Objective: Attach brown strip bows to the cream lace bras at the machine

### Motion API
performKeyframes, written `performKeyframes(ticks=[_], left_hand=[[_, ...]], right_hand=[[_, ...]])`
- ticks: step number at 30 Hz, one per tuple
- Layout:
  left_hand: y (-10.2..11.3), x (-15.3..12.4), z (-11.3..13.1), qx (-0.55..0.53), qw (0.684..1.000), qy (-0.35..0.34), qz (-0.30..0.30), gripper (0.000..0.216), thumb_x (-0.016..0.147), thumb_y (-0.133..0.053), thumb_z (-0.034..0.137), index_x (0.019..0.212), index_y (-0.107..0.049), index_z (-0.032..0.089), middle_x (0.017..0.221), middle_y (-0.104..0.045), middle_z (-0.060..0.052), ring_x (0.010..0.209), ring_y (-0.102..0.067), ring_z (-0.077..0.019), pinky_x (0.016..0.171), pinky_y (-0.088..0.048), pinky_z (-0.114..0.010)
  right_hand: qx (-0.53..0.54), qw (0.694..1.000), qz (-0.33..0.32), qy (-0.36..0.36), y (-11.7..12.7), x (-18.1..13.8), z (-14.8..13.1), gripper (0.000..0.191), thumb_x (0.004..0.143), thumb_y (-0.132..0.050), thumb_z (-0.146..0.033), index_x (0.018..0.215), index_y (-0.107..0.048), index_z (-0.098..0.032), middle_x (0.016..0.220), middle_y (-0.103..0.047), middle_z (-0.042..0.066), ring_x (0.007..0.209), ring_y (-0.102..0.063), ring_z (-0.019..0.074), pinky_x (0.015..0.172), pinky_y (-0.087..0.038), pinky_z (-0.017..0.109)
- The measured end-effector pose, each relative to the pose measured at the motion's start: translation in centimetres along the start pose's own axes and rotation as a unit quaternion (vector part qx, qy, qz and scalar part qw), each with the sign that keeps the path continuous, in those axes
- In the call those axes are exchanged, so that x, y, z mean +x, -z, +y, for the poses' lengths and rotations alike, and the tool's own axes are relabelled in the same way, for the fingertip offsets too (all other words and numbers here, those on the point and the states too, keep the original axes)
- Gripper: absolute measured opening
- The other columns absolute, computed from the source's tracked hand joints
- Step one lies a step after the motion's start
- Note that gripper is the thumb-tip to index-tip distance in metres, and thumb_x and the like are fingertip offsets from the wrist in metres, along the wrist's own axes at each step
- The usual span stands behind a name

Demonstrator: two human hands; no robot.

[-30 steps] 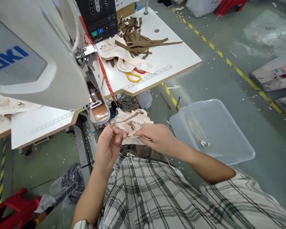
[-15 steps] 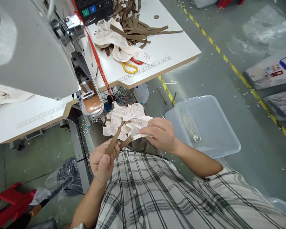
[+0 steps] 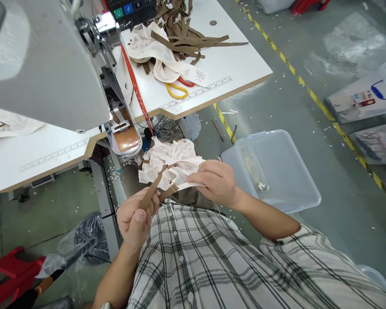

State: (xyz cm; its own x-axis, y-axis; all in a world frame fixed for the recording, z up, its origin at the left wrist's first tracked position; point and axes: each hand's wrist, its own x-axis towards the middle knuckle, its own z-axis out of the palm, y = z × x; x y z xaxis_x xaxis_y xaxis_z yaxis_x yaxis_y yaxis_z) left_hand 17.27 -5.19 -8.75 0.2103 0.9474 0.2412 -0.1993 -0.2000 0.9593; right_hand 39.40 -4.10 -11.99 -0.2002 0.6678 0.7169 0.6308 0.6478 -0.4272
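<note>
Above my lap is a crumpled cream lace garment point(image 3: 170, 152), with brown straps joined to it. My left hand point(image 3: 137, 216) is closed around a brown strap point(image 3: 152, 191), which runs up from the fist to the fabric. A second short brown strap end point(image 3: 169, 193) slants between that fist and the garment. My right hand point(image 3: 218, 182) pinches the cream edge of the garment at its right side. Parts of the strap inside my left fist are hidden.
A sewing machine point(image 3: 51, 64) with a brown-topped arm stands at left. On the white table point(image 3: 241, 60) lie brown straps point(image 3: 180, 32), cream fabric and yellow-and-red-handled scissors point(image 3: 176, 91). A clear plastic box point(image 3: 286, 167) sits to my right; a red stool point(image 3: 13, 270) is at lower left.
My left hand has shifted slightly left, drawing the brown strap a little away from the garment. The right hand holds nearly the same place, and the view has moved slightly.
</note>
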Motion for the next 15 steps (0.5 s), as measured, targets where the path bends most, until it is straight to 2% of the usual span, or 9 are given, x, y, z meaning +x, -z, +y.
performKeyframes(ticks=[12, 14, 15], left_hand=[[0.9, -0.7, -0.4, 0.012, 0.999, -0.011, -0.033, 0.046, 0.099, -0.051, 0.038, 0.058, -0.044, 0.019, 0.051, -0.039, 0.002, 0.053, -0.049, -0.0134, 0.076, -0.052, -0.04], [1.3, -0.8, -0.7, 0.048, 0.998, 0.037, -0.009, 0.041, 0.099, -0.052, 0.038, 0.063, -0.05, 0.02, 0.055, -0.045, 0.002, 0.057, -0.051, -0.0144, 0.075, -0.052, -0.038], [1.4, -0.7, -0.8, 0.083, 0.993, 0.079, 0.011, 0.032, 0.099, -0.052, 0.038, 0.072, -0.056, 0.02, 0.061, -0.051, 0.001, 0.061, -0.053, -0.0149, 0.073, -0.053, -0.036]], right_hand=[[0.016, 1.0, 0.003, -0.003, -0.5, -0.1, 0.0, 0.015, 0.096, -0.054, -0.011, 0.092, -0.062, -0.023, 0.062, -0.052, -0.003, 0.056, -0.048, 0.0117, 0.056, -0.036, 0.026], [0.02, 1.0, 0.004, -0.005, -0.6, -0.2, 0.0, 0.012, 0.097, -0.055, -0.014, 0.093, -0.062, -0.023, 0.063, -0.053, -0.003, 0.056, -0.048, 0.0119, 0.056, -0.036, 0.026], [0.022, 1.0, 0.005, -0.007, -0.6, -0.1, 0.0, 0.011, 0.097, -0.055, -0.015, 0.093, -0.062, -0.023, 0.063, -0.054, -0.003, 0.056, -0.048, 0.012, 0.057, -0.036, 0.026]])
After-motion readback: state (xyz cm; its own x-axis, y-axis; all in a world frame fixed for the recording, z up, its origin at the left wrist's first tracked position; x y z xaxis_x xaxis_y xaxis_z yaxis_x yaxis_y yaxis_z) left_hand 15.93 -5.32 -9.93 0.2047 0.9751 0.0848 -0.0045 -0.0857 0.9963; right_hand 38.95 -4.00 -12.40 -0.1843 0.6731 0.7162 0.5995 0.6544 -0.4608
